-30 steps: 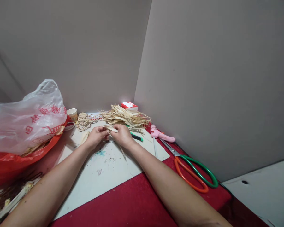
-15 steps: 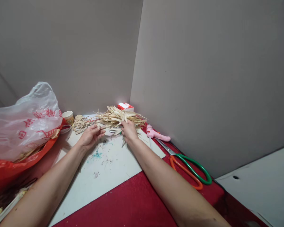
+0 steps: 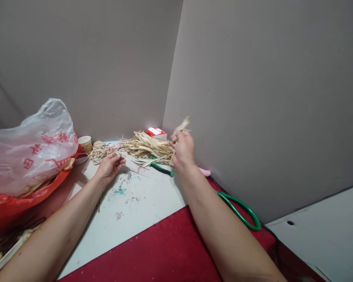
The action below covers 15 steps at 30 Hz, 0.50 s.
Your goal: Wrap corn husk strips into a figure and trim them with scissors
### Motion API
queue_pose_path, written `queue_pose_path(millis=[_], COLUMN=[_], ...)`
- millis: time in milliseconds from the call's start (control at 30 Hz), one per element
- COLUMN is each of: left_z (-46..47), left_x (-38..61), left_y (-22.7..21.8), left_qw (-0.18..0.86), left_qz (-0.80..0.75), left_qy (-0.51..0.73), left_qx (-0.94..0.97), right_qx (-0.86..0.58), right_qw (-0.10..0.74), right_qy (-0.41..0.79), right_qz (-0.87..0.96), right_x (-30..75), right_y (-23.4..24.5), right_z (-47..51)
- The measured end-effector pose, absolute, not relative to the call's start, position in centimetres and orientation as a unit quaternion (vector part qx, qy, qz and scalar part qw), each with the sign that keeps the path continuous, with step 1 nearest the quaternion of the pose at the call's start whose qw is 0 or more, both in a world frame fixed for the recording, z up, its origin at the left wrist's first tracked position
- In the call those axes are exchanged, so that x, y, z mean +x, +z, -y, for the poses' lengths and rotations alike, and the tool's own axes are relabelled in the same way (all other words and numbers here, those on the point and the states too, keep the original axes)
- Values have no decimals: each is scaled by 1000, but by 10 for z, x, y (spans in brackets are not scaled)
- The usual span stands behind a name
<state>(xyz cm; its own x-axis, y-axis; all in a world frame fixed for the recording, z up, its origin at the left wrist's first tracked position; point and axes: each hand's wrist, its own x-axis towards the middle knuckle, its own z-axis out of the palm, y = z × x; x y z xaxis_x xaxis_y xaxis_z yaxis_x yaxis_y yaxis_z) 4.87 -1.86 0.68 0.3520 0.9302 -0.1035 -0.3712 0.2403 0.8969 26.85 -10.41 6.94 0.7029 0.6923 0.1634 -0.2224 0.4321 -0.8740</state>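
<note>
My right hand (image 3: 183,148) is raised at the right end of a heap of dry straw-coloured strips (image 3: 148,145). Its fingers are closed on a pale dried strip (image 3: 182,124) whose end sticks up above them. My left hand (image 3: 109,167) hovers over the white board (image 3: 135,219), its thumb and fingers pinched together. A small pale bit seems to be at its fingertips, too small to name. Just left of the heap lies a tangle of thin tan cord (image 3: 99,152). A green and black handled tool (image 3: 161,169) rests in front of the heap.
At the left stands a red and clear plastic bag (image 3: 55,156), with a paper cup (image 3: 85,144) beside it. A red and white box (image 3: 157,133) sits behind the heap. Green-handled scissors (image 3: 241,211) and a pink tool (image 3: 205,172) are partly hidden by my right arm. Grey panels meet at the back.
My right hand has lifted away from the heap, up and to the right, with a strip in it. The black and green handle now shows. My left hand has shifted slightly left.
</note>
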Motion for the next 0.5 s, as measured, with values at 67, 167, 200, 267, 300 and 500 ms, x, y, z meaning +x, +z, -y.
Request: queue_pose_path(millis=[67, 167, 200, 267, 300, 500], left_z=[25, 36, 39, 42, 42, 35], left_x=[51, 54, 55, 56, 56, 53], left_y=[9, 12, 13, 15, 14, 2], left_qw=[710, 705, 700, 689, 687, 654], left_qz=[-318, -290, -283, -274, -273, -323], left_qy=[447, 419, 408, 394, 391, 441], left_qx=[442, 493, 513, 543, 548, 523], right_qx=[-483, -510, -514, -529, -540, -652], right_qw=[710, 570, 538, 500, 493, 500], right_qy=[355, 400, 397, 375, 358, 93], right_qz=[369, 505, 537, 574, 581, 562], right_x=[248, 213, 204, 195, 195, 242], right_y=[60, 37, 30, 22, 21, 76], right_z=[103, 100, 99, 101, 102, 103])
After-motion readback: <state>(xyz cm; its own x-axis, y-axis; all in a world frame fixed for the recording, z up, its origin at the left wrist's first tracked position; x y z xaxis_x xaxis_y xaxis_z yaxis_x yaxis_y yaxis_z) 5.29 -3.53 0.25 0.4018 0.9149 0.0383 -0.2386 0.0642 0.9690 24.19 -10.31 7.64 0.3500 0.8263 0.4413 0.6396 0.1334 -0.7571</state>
